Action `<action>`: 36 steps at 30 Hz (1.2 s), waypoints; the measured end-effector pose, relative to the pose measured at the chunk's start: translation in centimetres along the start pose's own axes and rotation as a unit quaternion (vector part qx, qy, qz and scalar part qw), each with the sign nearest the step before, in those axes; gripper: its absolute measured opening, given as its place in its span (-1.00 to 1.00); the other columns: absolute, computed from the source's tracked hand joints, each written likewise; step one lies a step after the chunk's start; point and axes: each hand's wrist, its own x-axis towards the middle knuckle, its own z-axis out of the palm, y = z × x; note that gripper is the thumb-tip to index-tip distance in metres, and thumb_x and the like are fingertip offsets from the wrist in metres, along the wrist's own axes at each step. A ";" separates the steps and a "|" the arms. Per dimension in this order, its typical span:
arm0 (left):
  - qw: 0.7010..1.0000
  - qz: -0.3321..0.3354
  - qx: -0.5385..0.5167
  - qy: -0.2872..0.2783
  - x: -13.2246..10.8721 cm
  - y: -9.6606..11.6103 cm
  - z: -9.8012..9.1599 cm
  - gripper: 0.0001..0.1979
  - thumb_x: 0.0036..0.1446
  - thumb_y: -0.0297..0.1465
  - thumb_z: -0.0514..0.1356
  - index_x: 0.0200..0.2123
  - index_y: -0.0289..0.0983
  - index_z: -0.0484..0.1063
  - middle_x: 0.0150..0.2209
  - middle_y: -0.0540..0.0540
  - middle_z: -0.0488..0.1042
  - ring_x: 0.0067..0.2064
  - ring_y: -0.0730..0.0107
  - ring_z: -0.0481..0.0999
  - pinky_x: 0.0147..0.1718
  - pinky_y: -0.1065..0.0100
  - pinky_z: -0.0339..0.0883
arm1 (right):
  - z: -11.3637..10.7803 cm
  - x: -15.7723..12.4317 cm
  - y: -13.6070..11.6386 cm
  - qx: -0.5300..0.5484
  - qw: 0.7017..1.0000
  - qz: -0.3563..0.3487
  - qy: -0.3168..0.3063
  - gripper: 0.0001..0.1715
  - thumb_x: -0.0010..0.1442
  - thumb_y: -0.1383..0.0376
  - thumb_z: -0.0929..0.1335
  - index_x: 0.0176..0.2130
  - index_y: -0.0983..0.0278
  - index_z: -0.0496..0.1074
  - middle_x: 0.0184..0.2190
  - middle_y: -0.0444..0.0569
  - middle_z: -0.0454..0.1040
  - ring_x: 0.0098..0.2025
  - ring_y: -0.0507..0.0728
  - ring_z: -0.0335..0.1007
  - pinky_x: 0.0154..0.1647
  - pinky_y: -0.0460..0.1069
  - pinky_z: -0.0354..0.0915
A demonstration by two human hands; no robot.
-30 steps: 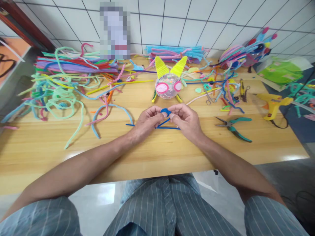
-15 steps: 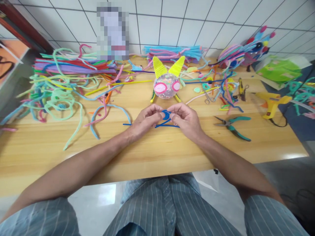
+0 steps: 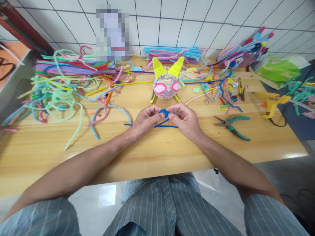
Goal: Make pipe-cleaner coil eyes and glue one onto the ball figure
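A dark blue pipe cleaner point(image 3: 164, 113), bent into a small coil, is pinched between my two hands above the table. My left hand point(image 3: 148, 118) grips the coil's left side with thumb and fingers. On the other side, my right hand point(image 3: 184, 118) pinches it near the loose tail. Beneath the hands lies a straight blue pipe cleaner point(image 3: 167, 126), partly covered by them. Just beyond stands a round, clear figure point(image 3: 167, 93) with yellow ears, pink-ringed eyes and yellow-and-green legs.
Teal-handled pliers point(image 3: 232, 126) lie to the right, with a yellow glue gun point(image 3: 270, 102) farther over. Tangled pipe cleaners point(image 3: 61, 101) spread across the left. Bundled pipe cleaners point(image 3: 172, 54) rest along the tiled wall. Small scissors point(image 3: 209, 98) lie beyond the pliers.
The blue coil has tilted and shifted slightly left between my fingertips, its round face now seen flatter. Both hands keep their pinch in nearly the same place.
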 end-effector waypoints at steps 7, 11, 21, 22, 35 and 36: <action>1.000 0.017 -0.026 -0.002 0.1 -0.4 0.2 -0.59 0.04 -0.07 0.49 -0.35 -0.24 0.46 -0.60 0.14 0.27 -0.58 0.56 0.14 -0.57 0.40 -0.05 | 0.0 0.1 0.2 0.000 1.000 0.001 0.003 -0.74 0.19 0.19 0.48 -0.14 0.20 0.46 -0.33 -0.12 0.58 -0.33 0.04 0.51 -0.29 -0.04 0.46; 0.999 0.020 -0.025 0.003 0.1 -0.6 0.3 -0.58 0.05 -0.05 0.48 -0.34 -0.24 0.48 -0.59 0.13 0.27 -0.58 0.56 0.14 -0.57 0.40 -0.03 | 0.0 0.1 0.2 0.001 1.000 -0.005 0.008 -0.75 0.19 0.19 0.48 -0.15 0.20 0.46 -0.33 -0.11 0.59 -0.33 0.06 0.51 -0.32 -0.03 0.46; 1.000 0.006 0.001 0.018 0.0 -0.4 0.3 -0.59 0.03 -0.06 0.48 -0.37 -0.24 0.47 -0.59 0.13 0.27 -0.56 0.55 0.11 -0.53 0.39 0.00 | -0.3 -0.1 -0.3 -0.021 1.000 0.013 0.007 -0.75 0.24 0.14 0.48 -0.14 0.20 0.48 -0.31 -0.11 0.57 -0.30 0.07 0.51 -0.37 -0.05 0.44; 1.000 0.005 0.002 0.017 0.0 -0.4 0.3 -0.59 0.03 -0.06 0.48 -0.38 -0.24 0.47 -0.59 0.13 0.27 -0.56 0.55 0.11 -0.53 0.38 0.00 | -0.3 -0.1 -0.3 -0.024 1.000 0.013 0.008 -0.75 0.24 0.13 0.48 -0.14 0.20 0.48 -0.31 -0.11 0.57 -0.29 0.07 0.51 -0.37 -0.05 0.44; 0.999 0.001 0.016 0.033 -0.2 0.0 0.7 -0.52 -0.08 -0.02 0.53 -0.41 -0.25 0.47 -0.58 0.12 0.29 -0.54 0.56 0.12 -0.53 0.39 0.00 | -0.3 -0.1 -0.3 -0.032 0.999 0.007 0.017 -0.82 0.25 0.21 0.45 -0.14 0.20 0.51 -0.31 -0.11 0.59 -0.30 0.08 0.52 -0.38 -0.05 0.45; 0.999 0.001 0.013 0.034 -0.2 0.0 0.7 -0.52 -0.08 -0.02 0.53 -0.41 -0.25 0.47 -0.58 0.12 0.29 -0.54 0.56 0.12 -0.53 0.39 0.00 | -0.3 -0.1 -0.3 -0.030 0.999 0.006 0.017 -0.83 0.24 0.22 0.45 -0.14 0.20 0.51 -0.31 -0.11 0.59 -0.30 0.08 0.52 -0.37 -0.05 0.45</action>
